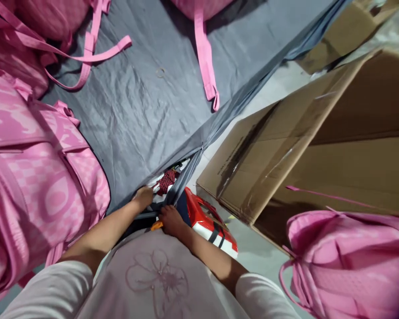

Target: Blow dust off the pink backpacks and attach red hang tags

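At the near edge of a grey cloth (133,102), a gap shows a dark red checked bundle (167,181) and small white items. My left hand (143,198) is at the left side of this gap, its fingertips hidden at the cloth's edge. To the right, my right hand (172,219) has its fingers curled on the dark grey edge of the cloth, beside an orange object (156,226). Just right of that hand, a red and white box (211,221) with dark bands lies low down.
Large pink backpacks (46,186) crowd the left side, and another hangs its strap (204,62) at the top. An open cardboard box (269,146) stands at the right, with a pink bag (355,261) at its mouth. Another carton (339,35) is behind.
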Demonstrator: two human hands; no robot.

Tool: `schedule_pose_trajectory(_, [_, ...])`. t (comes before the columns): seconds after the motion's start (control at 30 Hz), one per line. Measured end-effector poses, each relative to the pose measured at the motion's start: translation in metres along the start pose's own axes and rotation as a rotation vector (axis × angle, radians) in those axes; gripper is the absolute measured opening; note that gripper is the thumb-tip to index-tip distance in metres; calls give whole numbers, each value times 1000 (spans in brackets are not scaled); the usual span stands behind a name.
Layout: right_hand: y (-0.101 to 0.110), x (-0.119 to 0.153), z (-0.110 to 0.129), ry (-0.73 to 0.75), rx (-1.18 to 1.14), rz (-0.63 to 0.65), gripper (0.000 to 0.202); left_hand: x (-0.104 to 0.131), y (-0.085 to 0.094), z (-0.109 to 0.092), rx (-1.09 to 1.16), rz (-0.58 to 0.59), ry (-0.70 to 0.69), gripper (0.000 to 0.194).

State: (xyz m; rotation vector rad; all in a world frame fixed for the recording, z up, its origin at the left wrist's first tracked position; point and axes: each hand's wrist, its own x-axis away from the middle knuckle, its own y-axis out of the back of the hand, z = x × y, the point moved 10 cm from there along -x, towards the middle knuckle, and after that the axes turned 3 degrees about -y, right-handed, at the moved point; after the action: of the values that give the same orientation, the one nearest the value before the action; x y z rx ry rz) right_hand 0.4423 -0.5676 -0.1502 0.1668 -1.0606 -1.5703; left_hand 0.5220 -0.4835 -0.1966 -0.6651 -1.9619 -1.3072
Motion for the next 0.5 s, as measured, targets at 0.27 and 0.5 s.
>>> schedule_pose_trajectory(0.27, [-8,0,0,147,-52,112,26,-49,-1,-39,-147,-30,29,78])
schedule_pose_trajectory(0.5, [-5,2,-1,179,-96,68,27,37,-19,45,-157,64,185,46])
